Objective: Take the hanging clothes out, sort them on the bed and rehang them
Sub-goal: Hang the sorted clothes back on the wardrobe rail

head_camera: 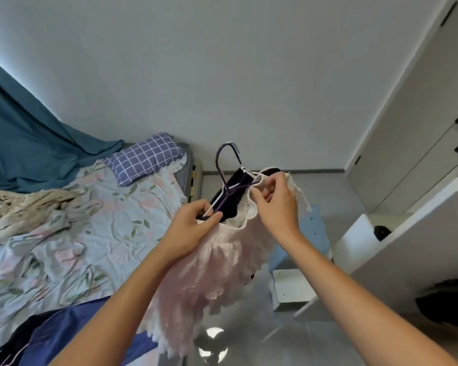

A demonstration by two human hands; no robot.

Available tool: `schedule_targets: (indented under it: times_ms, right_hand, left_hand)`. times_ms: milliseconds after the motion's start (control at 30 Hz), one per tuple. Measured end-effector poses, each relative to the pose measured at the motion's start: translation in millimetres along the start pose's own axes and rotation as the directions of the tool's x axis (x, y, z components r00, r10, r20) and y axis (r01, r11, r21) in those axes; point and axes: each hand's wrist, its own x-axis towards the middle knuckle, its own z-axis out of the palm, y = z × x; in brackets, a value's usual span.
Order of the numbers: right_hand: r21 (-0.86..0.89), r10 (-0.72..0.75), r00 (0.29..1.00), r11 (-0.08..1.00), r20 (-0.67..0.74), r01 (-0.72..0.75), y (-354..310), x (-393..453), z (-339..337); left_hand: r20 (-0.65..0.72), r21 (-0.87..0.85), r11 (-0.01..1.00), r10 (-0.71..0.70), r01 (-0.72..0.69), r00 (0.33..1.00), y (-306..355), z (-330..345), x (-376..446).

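Note:
I hold a pale pink ruffled garment in the air beside the bed. A dark purple hanger, with a white hanger behind it, sticks up from its neck. My left hand grips one end of the hangers. My right hand pinches the garment's white lace neckline near the hanger's other arm. A dark garment shows inside the neck opening. Blue and dark clothes lie on the bed's near corner.
The bed carries a floral sheet, a checked purple pillow and a crumpled beige blanket. A teal curtain hangs at the left. At the right stand an open white wardrobe, a blue stool and a white box.

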Motion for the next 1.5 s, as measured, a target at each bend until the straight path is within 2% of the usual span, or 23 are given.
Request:
schedule_targets:
  times_ms: [67, 167, 267, 367, 467, 600, 733, 900, 1067, 1200, 1333, 1400, 1500]
  right_hand:
    - [0.212, 0.113, 0.990, 0.969, 0.089, -0.130, 2.5, -8.3, -8.5]
    - [0.461, 0.248, 0.943, 0.826, 0.221, -0.325, 3.9, -16.9, -20.2]
    - [0.563, 0.381, 0.877, 0.673, 0.293, -0.480, -0.1, -21.1, -32.9]
    - [0.559, 0.493, 0.828, 0.620, 0.269, -0.551, -2.1, -26.7, -32.2]
    - [0.590, 0.570, 0.807, 0.601, 0.156, -0.539, -5.6, -38.3, -24.2]
    - [0.568, 0.604, 0.795, 0.672, -0.049, -0.475, -15.8, -63.5, -16.0]
    - [0.572, 0.641, 0.750, 0.682, -0.166, -0.456, -17.2, -85.8, -24.5]
    - [0.639, 0.662, 0.716, 0.653, -0.221, -0.407, -8.5, -118.2, -56.2]
    - [0.724, 0.685, 0.692, 0.594, -0.226, -0.351, 4.6, -157.7, -90.0]
    - [0.739, 0.706, 0.630, 0.605, -0.324, -0.297, 6.1, -182.1, -106.2]
    - [0.771, 0.676, 0.642, 0.604, -0.362, -0.201, 17.6, -212.9, -133.2]
    - [0.737, 0.659, 0.645, 0.642, -0.388, -0.212, 27.1, -227.4, -146.1]
    - [0.702, 0.674, 0.613, 0.664, -0.412, -0.259, 39.8, -244.7, -164.3]
  left_hand:
    - [-0.002, -0.002, 1.000, 0.025, -0.025, 1.000, 7.0, 16.1, 3.0]
    - [0.012, 0.010, 0.998, 0.060, -0.060, 0.998, 10.7, 34.3, 6.0]
    - [0.023, 0.016, 0.995, 0.097, -0.097, 0.995, 10.5, 45.5, 7.4]
    - [0.079, 0.036, 0.989, 0.137, -0.140, 0.987, 8.5, 53.4, 6.6]
    - [0.130, 0.039, 0.980, 0.189, -0.195, 0.973, 9.5, 60.0, 3.3]
    - [0.211, 0.019, 0.967, 0.243, -0.253, 0.947, 8.3, 64.8, -1.3]
    - [0.292, -0.055, 0.953, 0.300, -0.297, 0.908, 10.6, 76.7, -7.0]
    - [0.390, -0.179, 0.936, 0.351, -0.304, 0.851, 19.8, 102.7, -17.3]
    - [0.472, -0.216, 0.910, 0.414, -0.353, 0.779, 33.3, 132.9, -31.1]
    - [0.510, -0.270, 0.900, 0.436, -0.344, 0.742, 49.6, 160.1, -49.3]
    - [0.531, -0.310, 0.892, 0.449, -0.328, 0.719, 67.6, 189.5, -70.0]
    - [0.547, -0.319, 0.889, 0.456, -0.328, 0.702, 77.0, 203.6, -79.3]
    - [0.582, -0.319, 0.889, 0.457, -0.329, 0.672, 89.3, 226.6, -91.0]
